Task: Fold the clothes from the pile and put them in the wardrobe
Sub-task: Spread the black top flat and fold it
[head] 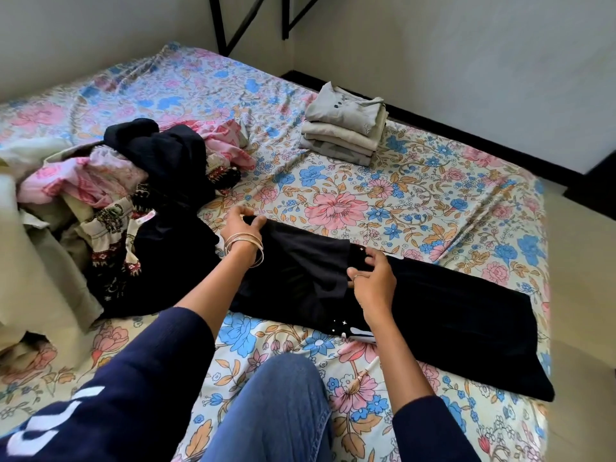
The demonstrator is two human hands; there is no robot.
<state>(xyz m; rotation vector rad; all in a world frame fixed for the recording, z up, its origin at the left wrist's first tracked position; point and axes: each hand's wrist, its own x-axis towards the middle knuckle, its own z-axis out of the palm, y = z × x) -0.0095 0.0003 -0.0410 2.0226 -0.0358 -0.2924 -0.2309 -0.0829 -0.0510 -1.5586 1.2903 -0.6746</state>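
1. Fingers [255,222] of the left hand [240,225] are curled and pinch the top corner of the black garment [433,315], a little left of the middle of the frame.
2. Fingers [373,261] of the right hand [375,284] are bent and a bit spread, and they grip a folded edge of the same black garment near the middle of the frame.
3. The left wrist wears thin gold bangles [245,246]. The right hand has a ring [356,277] on one finger.
4. Both arms have dark blue sleeves [150,371] pushed up. A knee in blue jeans [283,411] shows at the bottom middle.
5. The black garment lies long and flat on the bed, from the middle of the frame down to the lower right. Its left part is folded over itself.
6. The pile of clothes [126,195] sits on the left side of the frame, with pink, black, beige and patterned pieces all mixed up. It touches the left end of the black garment.
7. A neat stack of folded grey clothes [343,131] sits in the upper middle, well apart from the hands.
8. The bed has a flowery sheet [366,201] in pink, blue and orange.
9. White walls [466,61] stand behind the bed. Black metal bars [220,25] show at the top.
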